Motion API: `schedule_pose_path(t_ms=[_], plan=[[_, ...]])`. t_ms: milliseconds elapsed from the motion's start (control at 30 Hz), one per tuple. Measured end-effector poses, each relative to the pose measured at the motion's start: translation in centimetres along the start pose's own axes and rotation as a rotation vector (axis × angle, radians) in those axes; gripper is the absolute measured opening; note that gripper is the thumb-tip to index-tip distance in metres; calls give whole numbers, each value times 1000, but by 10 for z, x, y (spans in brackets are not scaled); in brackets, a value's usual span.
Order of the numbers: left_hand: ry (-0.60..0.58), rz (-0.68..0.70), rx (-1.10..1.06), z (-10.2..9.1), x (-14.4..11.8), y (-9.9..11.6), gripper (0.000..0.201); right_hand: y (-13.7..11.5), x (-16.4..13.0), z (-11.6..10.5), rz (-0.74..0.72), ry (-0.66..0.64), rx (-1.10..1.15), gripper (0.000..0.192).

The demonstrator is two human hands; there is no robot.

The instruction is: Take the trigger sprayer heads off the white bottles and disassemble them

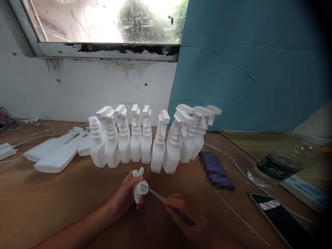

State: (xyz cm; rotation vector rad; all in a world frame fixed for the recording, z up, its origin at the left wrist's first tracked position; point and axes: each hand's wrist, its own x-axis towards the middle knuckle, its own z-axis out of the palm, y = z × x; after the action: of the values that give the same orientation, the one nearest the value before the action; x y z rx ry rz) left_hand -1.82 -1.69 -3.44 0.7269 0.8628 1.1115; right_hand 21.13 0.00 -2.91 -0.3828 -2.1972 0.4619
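No writing is reading clearly anywhere: the dark label on the clear plastic bottle (280,165) lying at your right is showing pale marks too blurred to make out, and a patch beside it is pixelated.

Your left hand (123,197) is reaching in from the lower left, forearm angled up across the brown table (52,200), fingers curling around a white trigger sprayer head (138,188) and clamping it with its round collar facing right. Your right hand (181,214) is lying low on the table, fingers pinching together on a thin dip tube (155,194), whose tip is meeting the collar's opening.

The sprayer head is sitting just in front of a curved row of white spray bottles (155,141), smooth moulded plastic with ribbed necks; the leftmost one (97,145) is standing uncapped. More white bottles (58,155) are lying flat to the left. A dark phone (282,218) is lying at the lower right.
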Motion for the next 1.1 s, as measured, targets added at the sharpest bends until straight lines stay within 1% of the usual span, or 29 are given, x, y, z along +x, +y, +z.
schedule_pose_path(t_ms=[100,200,300,400,467,533,633,733,800,833,867,933,1000,1033,1100], plan=[[-2,71,5,-3,3,-2,29,0,-1,-2,-4,51,-13,34],[-42,189,62,-9,5,-5,38,-1,-3,-3,4,109,-23,30],[-42,282,275,-12,1,-5,39,0,-5,-4,17,125,-42,24],[28,331,604,-11,-7,-1,41,3,-5,-5,10,126,-72,21],[54,376,762,-10,-11,2,42,4,-4,-7,-6,137,-84,21],[55,413,835,-9,-12,4,40,3,-3,-8,-15,153,-88,21],[68,466,936,-9,-12,5,35,2,-3,-8,12,130,-88,19],[79,582,1108,-13,-11,7,33,3,-3,-5,64,82,-92,15],[45,647,1272,-17,-12,11,36,7,-2,-1,119,53,-96,14],[5,682,1362,-19,-12,14,38,8,-1,1,153,34,-98,14],[-55,732,1450,-21,-12,16,38,10,0,4,183,13,-98,14],[-211,881,1597,-24,-13,22,37,13,1,8,221,-28,-91,13],[-347,1012,1694,-25,-15,26,34,15,1,11,230,-54,-90,12],[-382,1040,1726,-24,-16,27,31,15,1,11,227,-57,-96,11],[-391,1030,1754,-21,-17,28,23,15,2,7,216,-43,-121,11]])
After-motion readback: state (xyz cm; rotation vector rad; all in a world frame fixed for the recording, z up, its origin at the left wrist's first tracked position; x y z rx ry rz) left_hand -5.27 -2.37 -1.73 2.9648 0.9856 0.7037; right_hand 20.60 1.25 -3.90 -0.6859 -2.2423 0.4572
